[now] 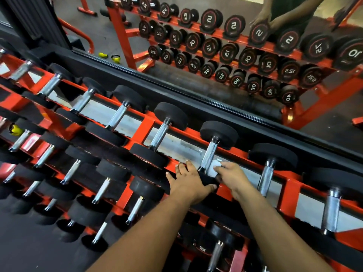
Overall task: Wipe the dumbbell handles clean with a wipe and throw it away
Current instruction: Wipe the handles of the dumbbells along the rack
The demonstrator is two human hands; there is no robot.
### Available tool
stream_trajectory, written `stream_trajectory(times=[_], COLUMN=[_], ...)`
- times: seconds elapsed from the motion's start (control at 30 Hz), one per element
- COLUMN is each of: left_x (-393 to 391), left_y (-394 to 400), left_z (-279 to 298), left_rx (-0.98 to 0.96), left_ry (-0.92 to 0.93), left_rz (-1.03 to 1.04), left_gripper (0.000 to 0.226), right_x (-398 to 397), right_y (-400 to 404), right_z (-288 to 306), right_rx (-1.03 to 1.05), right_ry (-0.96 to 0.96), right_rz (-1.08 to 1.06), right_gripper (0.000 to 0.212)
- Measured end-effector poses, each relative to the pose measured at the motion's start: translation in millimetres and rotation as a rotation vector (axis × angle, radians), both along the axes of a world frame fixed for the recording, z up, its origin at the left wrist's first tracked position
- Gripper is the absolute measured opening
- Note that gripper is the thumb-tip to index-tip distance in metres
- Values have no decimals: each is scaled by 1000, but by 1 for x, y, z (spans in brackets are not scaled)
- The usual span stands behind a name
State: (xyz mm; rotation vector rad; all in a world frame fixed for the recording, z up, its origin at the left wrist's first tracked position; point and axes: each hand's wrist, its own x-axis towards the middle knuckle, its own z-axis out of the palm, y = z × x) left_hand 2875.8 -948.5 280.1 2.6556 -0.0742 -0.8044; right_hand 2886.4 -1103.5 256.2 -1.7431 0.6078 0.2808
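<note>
A gym, and the view tips down onto a red steel rack [141, 124] with tiered shelves, standing tight against a wall mirror [216, 46]. A black ledge [196, 101] runs along the mirror's foot, and dark rubber floor [23, 248] shows at the lower left. In the glass the same rack comes back reversed, its numbered black plates in three rows, with the person's arms reflected at the top right.

Count the top shelf: eight dumbbells lie side by side, knurled steel grips between black round heads. The lower tiers hold more, too many overlapping and blurred at the left to count surely. Small yellow objects [16, 130] sit at the left edge, and two more show in the mirror.

Two bare hands are in. The left hand [188, 181] lies on the near head of the dumbbell [218, 134], third from the right on the top shelf, fingers spread over the black rubber, thumb hooked round its near edge. The right hand [231, 173] pinches a small white wipe [214, 168], bunched up between thumb and fingertips. The wipe presses against the bottom end of the handle [208, 156], right where steel meets the near head. Both forearms reach in from the bottom of the view.
</note>
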Motion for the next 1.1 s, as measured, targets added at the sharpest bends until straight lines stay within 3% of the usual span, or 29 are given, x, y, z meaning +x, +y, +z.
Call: stream_trajectory(times=[0.07, 0.17, 0.23, 0.3, 0.33, 0.4, 0.57, 0.63, 0.7, 0.8, 0.97, 1.1], left_x=[0, 0, 0, 1, 1, 0, 1, 1, 1, 2, 2, 2], left_y=[0, 0, 0, 0, 0, 0, 1, -1, 0, 0, 1, 0], left_z=[0, 1, 2, 2, 1, -2, 0, 1, -1, -3, -2, -3], left_rx=[-14, -31, -38, -42, -45, -41, -31, -33, -29, -27, -32, -33], left_ry=[-4, 2, 9, 12, 10, -1, -4, 2, -3, 3, 2, -6], left_rz=[3, 13, 23, 22, 19, 21, 19, 13, 11, 7, 15, 18], left_gripper=[127, 127, 127, 127, 127, 127, 126, 127, 127, 126, 126, 127], right_x=[2, 15, 24, 28, 28, 35, 50, 42, 34, 40, 44, 28], right_y=[-3, -10, -16, -22, -25, -32, -8, -1, -14, -39, -5, -21], right_z=[19, 27, 16, 1, -1, 4, 26, 29, 28, 23, 16, 9], right_rx=[-28, -540, -890, -1194, -1284, -1348, -1530, -1497, -1397, -1453, -1622, -1452], right_ry=[-122, -456, -670, -791, -783, -742, -521, -480, -565, -620, -414, -620], right_rz=[14, 234, 594, 1108, 1314, 1488, 1544, 1552, 1549, 1419, 1128, 1404], right_gripper=[21, 28, 41, 48, 51, 55, 50, 47, 56, 69, 58, 55])
